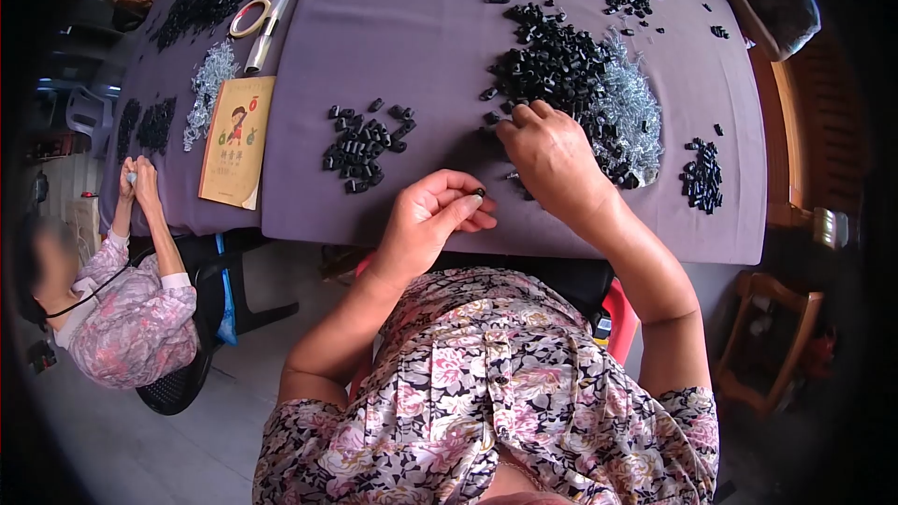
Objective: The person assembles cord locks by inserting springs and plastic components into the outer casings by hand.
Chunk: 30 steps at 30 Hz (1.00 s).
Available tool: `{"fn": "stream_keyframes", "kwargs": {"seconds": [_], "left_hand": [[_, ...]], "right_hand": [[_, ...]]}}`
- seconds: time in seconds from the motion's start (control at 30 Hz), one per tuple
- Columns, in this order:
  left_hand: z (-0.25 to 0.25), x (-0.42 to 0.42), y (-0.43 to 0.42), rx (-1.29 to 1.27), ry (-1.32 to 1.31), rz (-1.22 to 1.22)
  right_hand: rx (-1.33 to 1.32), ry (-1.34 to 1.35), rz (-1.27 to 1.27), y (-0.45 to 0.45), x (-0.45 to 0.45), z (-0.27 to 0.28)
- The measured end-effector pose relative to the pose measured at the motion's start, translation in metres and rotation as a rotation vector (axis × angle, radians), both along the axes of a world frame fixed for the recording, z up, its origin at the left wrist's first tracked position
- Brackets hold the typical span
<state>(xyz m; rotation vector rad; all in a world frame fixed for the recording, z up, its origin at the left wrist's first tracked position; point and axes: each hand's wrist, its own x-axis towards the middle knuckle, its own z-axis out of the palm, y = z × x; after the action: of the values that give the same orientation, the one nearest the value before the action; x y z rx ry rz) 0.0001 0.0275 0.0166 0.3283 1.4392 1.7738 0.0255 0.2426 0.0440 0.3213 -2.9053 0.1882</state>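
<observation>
Your left hand (432,215) pinches a black part (480,193), best held lightly by its sides. Your right hand (554,157), fingers bent, is at seven o'clock on the heap (552,61), its grip unclear; pick singly there.

matt purple cloth on the bench (393,37); glossy black plastic pieces (360,150); clear, shiny bits (631,103), probably plastic; smooth paper booklet (238,142); varnished-looking wooden frame (772,346).
</observation>
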Motion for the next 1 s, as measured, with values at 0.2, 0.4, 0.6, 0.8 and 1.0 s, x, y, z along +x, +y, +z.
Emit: {"fn": "stream_keyframes", "kwargs": {"seconds": [0.2, 0.4, 0.6, 0.8, 1.0], "left_hand": [[0.001, 0.001, -0.002, 0.006, 0.013, 0.003], [-0.001, 0.000, -0.001, 0.006, 0.006, -0.002], [0.001, 0.003, 0.003, 0.002, 0.007, 0.004], [0.005, 0.010, 0.012, 0.048, 0.027, 0.039], [0.009, 0.012, 0.015, 0.072, 0.051, 0.037]], "right_hand": [[-0.072, 0.020, -0.007, 0.002, 0.004, -0.004], [-0.792, -0.175, -0.133, -0.002, 0.020, 0.023], [-1.493, -0.407, -0.112, -0.002, 0.038, 0.005], [-1.637, -0.305, 0.026, -0.010, 0.048, -0.016], [-1.754, -0.342, 0.003, -0.009, 0.050, -0.018]]}}
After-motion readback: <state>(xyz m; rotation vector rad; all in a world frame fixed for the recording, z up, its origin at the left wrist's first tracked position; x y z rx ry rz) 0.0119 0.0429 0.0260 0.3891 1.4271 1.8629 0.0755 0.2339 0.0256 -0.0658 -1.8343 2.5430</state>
